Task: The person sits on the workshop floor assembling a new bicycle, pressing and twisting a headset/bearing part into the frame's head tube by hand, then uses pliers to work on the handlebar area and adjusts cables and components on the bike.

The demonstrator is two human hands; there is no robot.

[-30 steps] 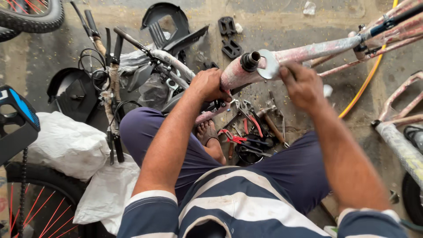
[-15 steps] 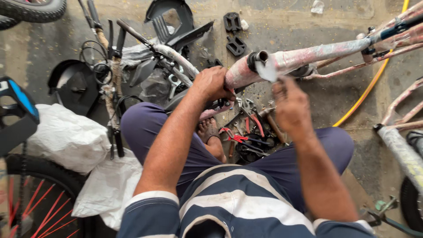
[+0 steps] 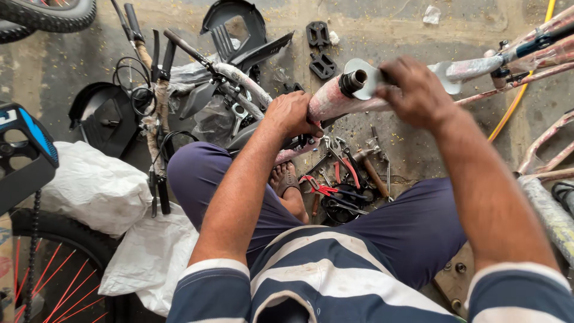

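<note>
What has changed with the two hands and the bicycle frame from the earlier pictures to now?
The right hand went down off the frame tube, then came back up onto its top near the open end. The left hand kept its grip under the tube. The tools on the floor stayed put.

Both hands raised, fingers curled: left (image 3: 291, 113), right (image 3: 414, 93).

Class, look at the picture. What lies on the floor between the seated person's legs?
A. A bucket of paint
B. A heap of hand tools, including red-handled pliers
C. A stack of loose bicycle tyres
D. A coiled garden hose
B: a heap of hand tools lies on the floor between the knees, with red-handled pliers and a wooden-handled hammer among them.
</note>
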